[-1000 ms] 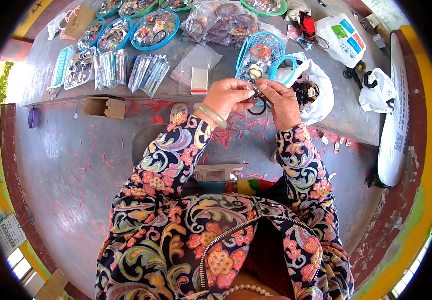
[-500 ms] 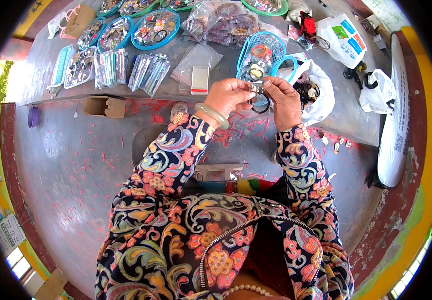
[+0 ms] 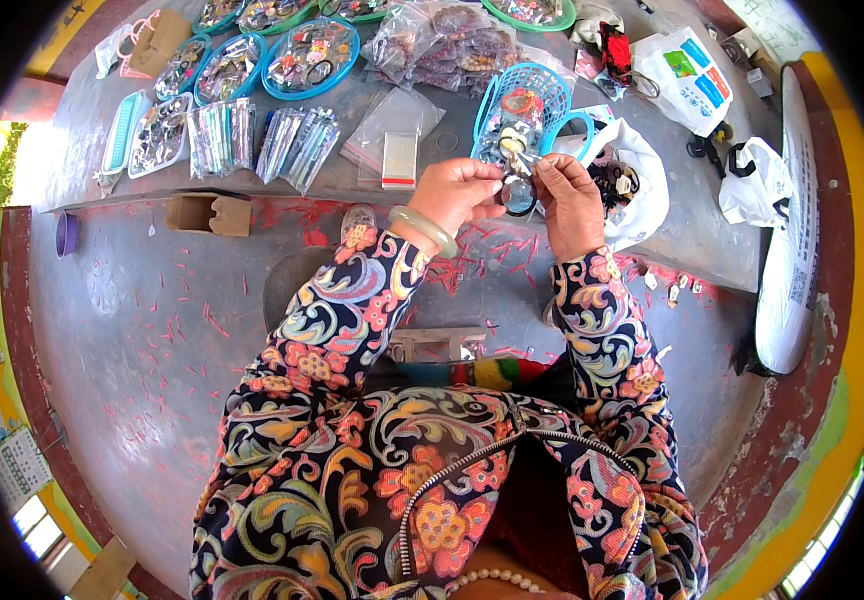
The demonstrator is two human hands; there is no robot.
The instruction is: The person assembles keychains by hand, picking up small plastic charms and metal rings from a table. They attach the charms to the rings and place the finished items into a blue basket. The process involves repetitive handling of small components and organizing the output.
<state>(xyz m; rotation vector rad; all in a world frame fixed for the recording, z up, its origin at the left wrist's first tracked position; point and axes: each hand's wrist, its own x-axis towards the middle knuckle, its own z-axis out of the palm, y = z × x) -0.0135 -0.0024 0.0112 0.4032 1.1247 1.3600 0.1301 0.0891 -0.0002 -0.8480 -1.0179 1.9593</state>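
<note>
At the table's near edge my two hands face each other around a small black ring-shaped band [image 3: 520, 207], which looks like a hair tie. A clear, shiny film-like piece shows over the band; whether it is a small bag I cannot tell. My left hand [image 3: 457, 193], with a pale bangle at its wrist, is closed at the band's left side in a pinch. My right hand [image 3: 570, 203] pinches at the upper right of the clear piece. Just beyond my fingers lies a blue plastic basket [image 3: 553, 83] of small bagged items.
A white bag [image 3: 649, 205] of dark bands lies right of my hands. Left of them are a stack of clear bags [image 3: 400, 158] and bundled packets [image 3: 297, 145]. Blue round trays [image 3: 311, 58] stand farther back. A cardboard box [image 3: 209, 214] sits below the table edge.
The clear shiny piece now shows over the black band, between my hands. My right fingers have shifted slightly right, away from the left ones.
</note>
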